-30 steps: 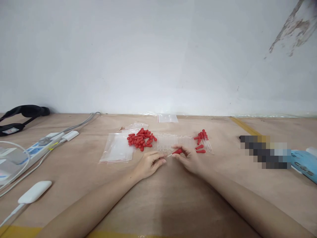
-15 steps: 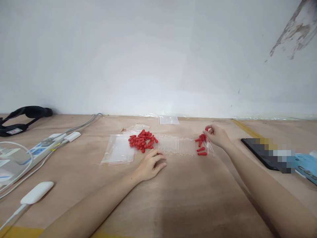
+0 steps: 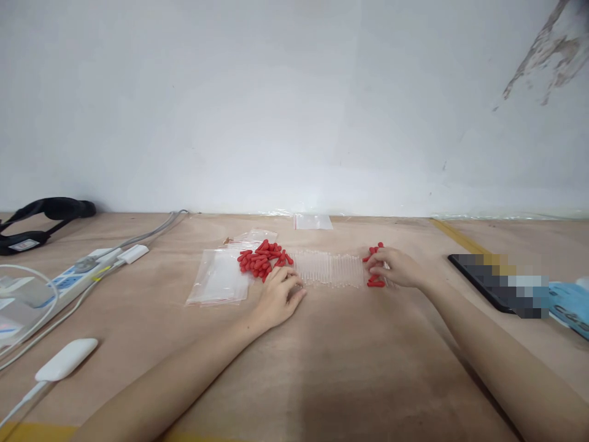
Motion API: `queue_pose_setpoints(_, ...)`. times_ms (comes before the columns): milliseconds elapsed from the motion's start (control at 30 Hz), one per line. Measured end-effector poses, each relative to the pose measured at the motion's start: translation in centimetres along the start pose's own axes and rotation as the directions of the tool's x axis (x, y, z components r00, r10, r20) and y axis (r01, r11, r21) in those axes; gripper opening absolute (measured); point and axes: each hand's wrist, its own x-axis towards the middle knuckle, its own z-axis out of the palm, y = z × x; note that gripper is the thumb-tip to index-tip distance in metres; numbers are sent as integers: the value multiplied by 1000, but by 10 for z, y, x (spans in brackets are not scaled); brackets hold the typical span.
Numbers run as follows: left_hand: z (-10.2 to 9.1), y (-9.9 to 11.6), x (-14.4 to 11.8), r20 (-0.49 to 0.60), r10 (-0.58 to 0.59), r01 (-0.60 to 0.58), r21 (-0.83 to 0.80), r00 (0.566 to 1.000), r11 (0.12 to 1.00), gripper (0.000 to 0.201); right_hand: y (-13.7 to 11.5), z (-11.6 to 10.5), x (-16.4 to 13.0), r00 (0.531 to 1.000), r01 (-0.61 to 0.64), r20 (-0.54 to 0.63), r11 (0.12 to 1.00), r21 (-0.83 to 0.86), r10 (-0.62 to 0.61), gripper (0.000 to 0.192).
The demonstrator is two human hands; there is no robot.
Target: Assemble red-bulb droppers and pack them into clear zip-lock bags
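Observation:
My left hand (image 3: 278, 299) rests on the table at the near edge of a heap of red rubber dropper bulbs (image 3: 256, 263). Its fingers are bent and apart, with nothing seen in them. To its right lies a row of thin clear dropper tubes (image 3: 329, 270), side by side. At the row's right end, my right hand (image 3: 394, 267) reaches over a smaller group of red bulbs (image 3: 373, 250), partly hiding them. The fingers of that hand are curved and slightly apart; one more red bulb (image 3: 376, 284) lies just below the fingertips.
Clear zip bags (image 3: 218, 279) lie left of the heap, and another bag (image 3: 313, 221) sits by the wall. On the right are a phone (image 3: 481, 285) and a blue packet (image 3: 570, 307). A power strip (image 3: 69, 282), cables, a white device (image 3: 67, 359) and a black headset (image 3: 46, 221) occupy the left.
My right hand has come down and slightly left from the raised bulb, which it no longer holds up, to cover the right-hand bulbs. My left hand has shifted slightly toward the heap.

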Motion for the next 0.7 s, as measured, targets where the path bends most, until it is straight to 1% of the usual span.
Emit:
queue_pose_setpoints(33,1,1,4,-8,-25,26,38,1000,999,9,0,-2,-2,997,58,40,998,-6,-58,16)
queue_pose_setpoints(100,6,5,14,-19,-74,75,112,997,991,8,0,-4,-5,987,124,107,992,-33,-120,16)
queue_pose_setpoints(200,19,10,33,-19,-135,136,195,991,971,8,1,-5,-4,971,172,183,980,-101,-152,19)
queue_pose_setpoints(267,30,15,47,-13,-181,179,229,983,957,9,0,-5,-3,966,195,200,971,-140,-165,21)
queue_pose_setpoints(367,46,23,65,-2,-242,234,256,970,938,12,-1,-5,-2,964,221,186,964,-152,-191,22)
queue_pose_setpoints(467,58,31,77,27,-274,256,278,961,926,17,0,-6,-2,964,228,170,966,-124,-206,20)
queue_pose_setpoints(600,65,40,86,64,-277,242,327,959,913,24,5,-7,-3,972,201,137,978,-62,-191,17)
queue_pose_setpoints(700,66,46,93,114,-319,257,375,941,891,27,6,-8,-3,985,163,52,987,1,-163,17)
